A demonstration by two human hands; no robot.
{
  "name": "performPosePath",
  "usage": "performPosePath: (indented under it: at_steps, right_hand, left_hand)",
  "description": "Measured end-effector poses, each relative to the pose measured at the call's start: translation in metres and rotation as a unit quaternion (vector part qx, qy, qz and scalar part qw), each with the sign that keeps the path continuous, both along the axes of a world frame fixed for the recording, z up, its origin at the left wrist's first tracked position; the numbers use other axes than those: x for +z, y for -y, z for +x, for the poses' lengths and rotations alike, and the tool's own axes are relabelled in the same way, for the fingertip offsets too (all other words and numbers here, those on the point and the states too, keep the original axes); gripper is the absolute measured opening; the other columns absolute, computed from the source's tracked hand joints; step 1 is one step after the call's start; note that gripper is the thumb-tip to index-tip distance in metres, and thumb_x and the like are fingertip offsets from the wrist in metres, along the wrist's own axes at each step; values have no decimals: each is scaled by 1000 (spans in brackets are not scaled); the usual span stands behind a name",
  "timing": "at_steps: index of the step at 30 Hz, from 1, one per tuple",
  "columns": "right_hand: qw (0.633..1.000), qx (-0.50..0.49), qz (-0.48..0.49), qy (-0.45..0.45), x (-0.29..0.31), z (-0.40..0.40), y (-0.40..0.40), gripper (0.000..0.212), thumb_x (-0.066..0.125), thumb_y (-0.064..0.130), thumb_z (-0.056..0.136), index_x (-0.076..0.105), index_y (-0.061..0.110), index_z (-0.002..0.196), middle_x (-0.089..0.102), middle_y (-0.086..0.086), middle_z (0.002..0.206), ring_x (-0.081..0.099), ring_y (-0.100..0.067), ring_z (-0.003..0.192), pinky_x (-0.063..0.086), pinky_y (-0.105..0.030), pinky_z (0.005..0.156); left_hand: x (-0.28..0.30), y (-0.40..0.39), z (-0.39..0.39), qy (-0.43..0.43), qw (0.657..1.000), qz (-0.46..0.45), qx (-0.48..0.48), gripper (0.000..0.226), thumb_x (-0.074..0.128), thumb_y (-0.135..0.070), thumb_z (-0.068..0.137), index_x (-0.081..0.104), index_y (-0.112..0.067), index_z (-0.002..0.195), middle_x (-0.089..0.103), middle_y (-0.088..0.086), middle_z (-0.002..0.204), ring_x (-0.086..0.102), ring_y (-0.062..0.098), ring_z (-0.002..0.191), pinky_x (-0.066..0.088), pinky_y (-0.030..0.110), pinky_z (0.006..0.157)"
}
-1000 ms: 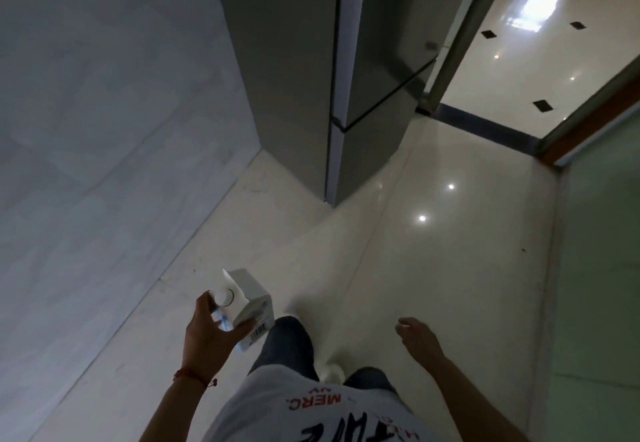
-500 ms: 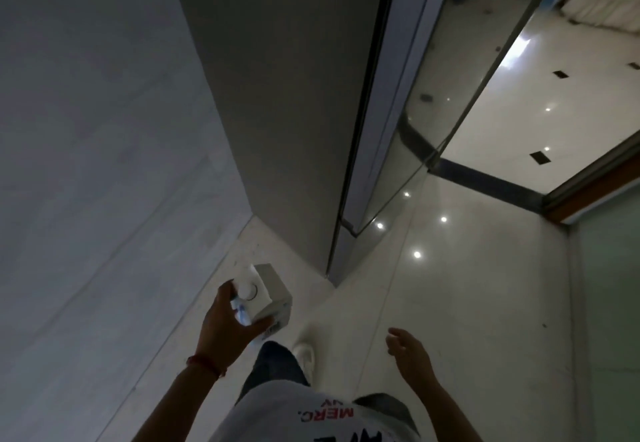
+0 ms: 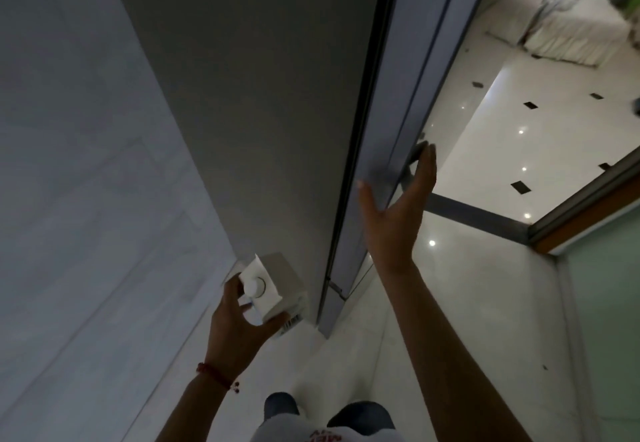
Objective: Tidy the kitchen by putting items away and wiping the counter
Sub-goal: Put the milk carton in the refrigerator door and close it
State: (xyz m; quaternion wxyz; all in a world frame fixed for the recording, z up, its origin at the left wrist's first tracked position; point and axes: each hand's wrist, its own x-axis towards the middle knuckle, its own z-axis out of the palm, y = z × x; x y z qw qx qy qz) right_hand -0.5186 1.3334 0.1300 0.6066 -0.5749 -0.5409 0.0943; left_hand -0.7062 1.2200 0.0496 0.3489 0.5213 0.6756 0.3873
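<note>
The fridge [image 3: 263,102] fills the upper centre of the frame, its door [image 3: 391,151] shut. My right hand [image 3: 394,213], at centre right, is spread open around the door's edge, not yet gripping. My left hand [image 3: 239,324], lower centre, clutches the carton [image 3: 277,286]. I judge I'm putting it away: next, pull the door open.

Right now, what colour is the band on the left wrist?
Red, a thin beaded bracelet with a small dangling end; seen in the head view.

Left hand [image 3: 239,327] gripping white carton [image 3: 273,286], right hand [image 3: 394,213] spread at fridge door [image 3: 391,123] edge
</note>
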Motion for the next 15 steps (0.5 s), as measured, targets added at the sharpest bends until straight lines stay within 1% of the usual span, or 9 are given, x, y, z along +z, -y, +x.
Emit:
performPosePath:
  at_steps: [2, 3, 4, 7, 9, 12, 14, 15]
  right_hand:
    - [999, -21, 21, -21, 14, -4, -20, 91, 73, 33, 73, 18, 6, 140, 26, -24, 148, 27, -32, 138, 35, -41, 111]
    - [998, -39, 33, -19, 19, -5, -26, 94, 75, 32, 71, 19, 1, 139, 27, -25, 147, 29, -34, 137, 36, -43, 110]
    - [997, -56, 46, -10, 22, -5, -31, 96, 77, 33, 68, 21, 0, 138, 29, -26, 146, 30, -34, 136, 36, -43, 109]
    - [994, -86, 59, 30, 26, -6, -34, 97, 78, 37, 65, 19, 9, 136, 33, -27, 143, 34, -36, 134, 39, -47, 107]
    - [991, -99, 64, 57, 25, -7, -33, 95, 78, 36, 65, 18, 11, 134, 36, -29, 141, 36, -39, 132, 43, -51, 103]
    - [986, -122, 74, 82, 29, -9, -35, 94, 78, 33, 63, 19, 8, 133, 40, -31, 137, 40, -41, 128, 46, -52, 99]
    - [984, -134, 77, 92, 31, -8, -36, 95, 78, 33, 62, 20, 6, 132, 42, -31, 136, 41, -41, 127, 46, -52, 98]
    - [982, -139, 79, 97, 31, -7, -35, 95, 78, 33, 61, 21, 6, 132, 42, -31, 135, 40, -40, 127, 47, -52, 97]
  left_hand:
    - [-1, -2, 1, 4, 1000, -5, 8, 79, 83, -8, 59, 41, -7, 126, 47, -6, 114, 50, 15, 103, 47, 25, 83]
    - [-1, -4, 2, 7, 1000, -7, 13, 80, 83, -9, 58, 41, -8, 126, 48, -6, 114, 51, 16, 102, 48, 27, 83]
    - [0, -5, 3, 10, 1000, -9, 18, 79, 83, -9, 58, 41, -9, 125, 48, -5, 114, 51, 16, 102, 48, 29, 84]
    - [2, -9, 10, 27, 999, -3, 27, 75, 83, -8, 57, 40, -21, 117, 49, -5, 112, 52, 17, 102, 49, 30, 84]
    - [3, -12, 17, 35, 999, 1, 17, 74, 83, -7, 57, 37, -25, 112, 49, -5, 112, 52, 17, 103, 50, 30, 85]
    - [6, -16, 26, 35, 999, 20, 4, 72, 83, -6, 58, 37, -30, 108, 50, -11, 109, 52, 16, 104, 48, 23, 82]
    - [10, -17, 30, 37, 998, 40, 3, 73, 83, -5, 58, 36, -42, 100, 48, -22, 102, 51, 13, 103, 46, 15, 78]
    - [13, -17, 30, 40, 998, 46, 2, 73, 83, -4, 58, 35, -44, 96, 46, -26, 99, 51, 12, 101, 44, 12, 76]
